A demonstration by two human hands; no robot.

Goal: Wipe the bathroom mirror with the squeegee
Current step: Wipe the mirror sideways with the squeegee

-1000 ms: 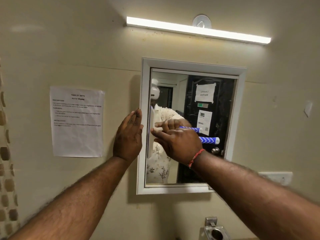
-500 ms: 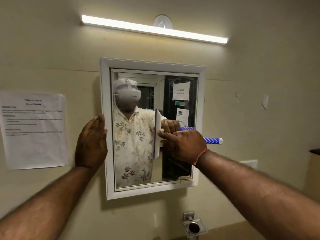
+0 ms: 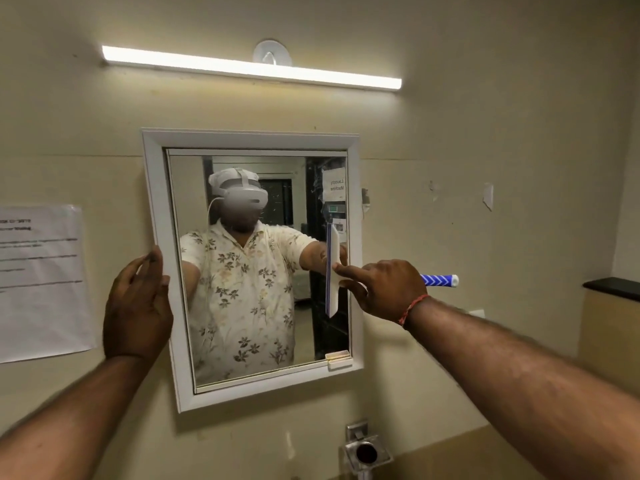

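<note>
Gripping the squeegee in the right hand: fingers curled round the blue-and-white striped handle, index finger stretched forward onto the white head, handle end poking out to the right past the wrist. Wearing a red thread on that wrist.

Holding the blade upright against the glass of the mirror, close to its right edge and about halfway up, long edge running top to bottom.

Resting the left hand flat beside the white frame on the mirror's left side, fingers straight and together, fingertips against the frame edge, nothing held.

Reflected in the glass: a person in a white headset and a floral short-sleeved shirt, one arm reaching to the blade, a dark door with paper notices behind.

Around the mirror, on the beige wall: a lit light bar above, a printed paper sheet taped well to the left, a small metal fixture below, a dark ledge at the far right.
</note>
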